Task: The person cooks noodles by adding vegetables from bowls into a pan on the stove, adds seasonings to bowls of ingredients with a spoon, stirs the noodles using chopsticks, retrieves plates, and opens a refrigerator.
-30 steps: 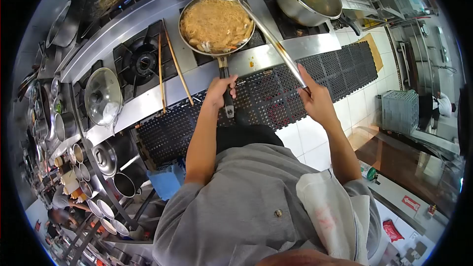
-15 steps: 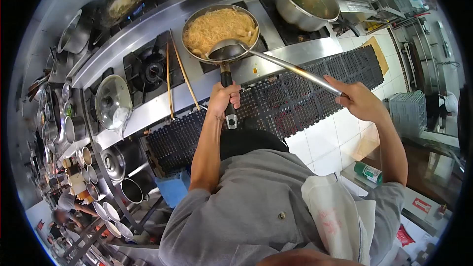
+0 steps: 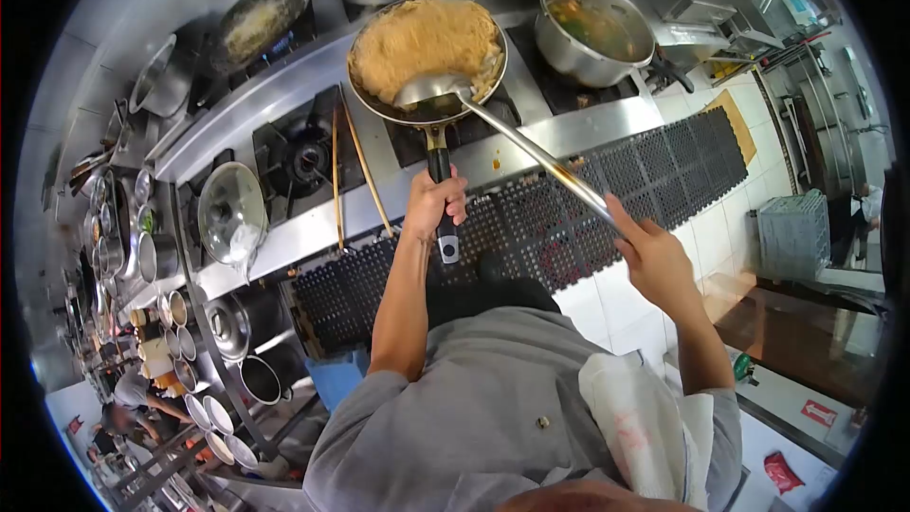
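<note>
My left hand (image 3: 436,201) is wrapped round the black handle of a frying pan (image 3: 505,76) on the stove. Thin noodles (image 3: 427,38) fill most of the pan, heaped toward its far side. My right hand (image 3: 649,251) grips the end of a long metal ladle (image 3: 540,156). The ladle's bowl rests in the near part of the pan, against the noodles, and some dark pan bottom shows beside it.
A pot of soup (image 3: 592,28) stands right of the pan. Two long wooden sticks (image 3: 363,166) and a glass lid (image 3: 232,213) lie to the left. Behind are a wok (image 3: 261,24) and large pots. A person (image 3: 142,393) is at the far lower left.
The ladle's bowl has gone from the pan's far edge to its near side and then pushed forward. My right hand swung out right, then came back in. The noodles have shifted toward the far side.
</note>
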`<control>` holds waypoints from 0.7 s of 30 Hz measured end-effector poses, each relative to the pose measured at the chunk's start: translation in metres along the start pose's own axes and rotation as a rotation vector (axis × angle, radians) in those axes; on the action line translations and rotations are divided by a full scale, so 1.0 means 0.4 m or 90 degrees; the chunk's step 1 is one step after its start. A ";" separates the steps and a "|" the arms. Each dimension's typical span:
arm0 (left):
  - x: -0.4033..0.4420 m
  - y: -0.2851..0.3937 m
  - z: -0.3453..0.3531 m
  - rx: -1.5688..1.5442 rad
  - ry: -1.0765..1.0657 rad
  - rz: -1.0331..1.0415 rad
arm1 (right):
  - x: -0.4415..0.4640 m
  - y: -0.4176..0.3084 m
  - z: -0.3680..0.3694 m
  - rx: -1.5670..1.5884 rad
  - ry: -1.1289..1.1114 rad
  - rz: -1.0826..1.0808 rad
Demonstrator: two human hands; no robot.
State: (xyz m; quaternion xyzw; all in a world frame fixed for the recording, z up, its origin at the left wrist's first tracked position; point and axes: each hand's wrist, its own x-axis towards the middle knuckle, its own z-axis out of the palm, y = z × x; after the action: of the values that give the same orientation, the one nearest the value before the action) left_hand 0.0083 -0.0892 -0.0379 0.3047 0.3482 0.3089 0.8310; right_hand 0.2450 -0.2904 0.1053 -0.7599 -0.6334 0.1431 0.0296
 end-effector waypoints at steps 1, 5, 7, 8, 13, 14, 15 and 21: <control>-0.002 -0.018 -0.003 -0.007 0.005 -0.011 | -0.034 0.008 -0.017 0.048 -0.034 0.014; 0.007 -0.069 -0.019 -0.063 0.019 -0.049 | -0.045 0.018 -0.016 0.099 -0.100 0.038; 0.012 -0.076 -0.029 -0.063 0.026 -0.060 | -0.022 0.023 -0.009 0.078 -0.120 0.031; 0.021 -0.071 -0.033 -0.057 0.024 -0.054 | 0.001 0.026 -0.004 0.057 -0.130 0.020; 0.051 -0.030 -0.013 0.004 -0.005 0.016 | 0.086 0.025 0.087 -0.018 -0.033 0.003; 0.051 -0.038 -0.021 0.033 -0.009 0.024 | 0.089 0.011 0.103 -0.036 -0.021 0.023; 0.059 -0.071 -0.051 0.036 -0.011 0.025 | 0.085 0.004 0.121 -0.054 -0.014 0.042; 0.071 -0.106 -0.103 0.043 -0.018 -0.027 | -0.026 0.021 0.179 0.044 -0.034 0.105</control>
State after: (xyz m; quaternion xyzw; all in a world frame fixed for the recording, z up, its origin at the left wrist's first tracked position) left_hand 0.0056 -0.0833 -0.1031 0.3296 0.3527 0.2752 0.8314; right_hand 0.2332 -0.3118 0.0365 -0.8041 -0.5636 0.1872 0.0273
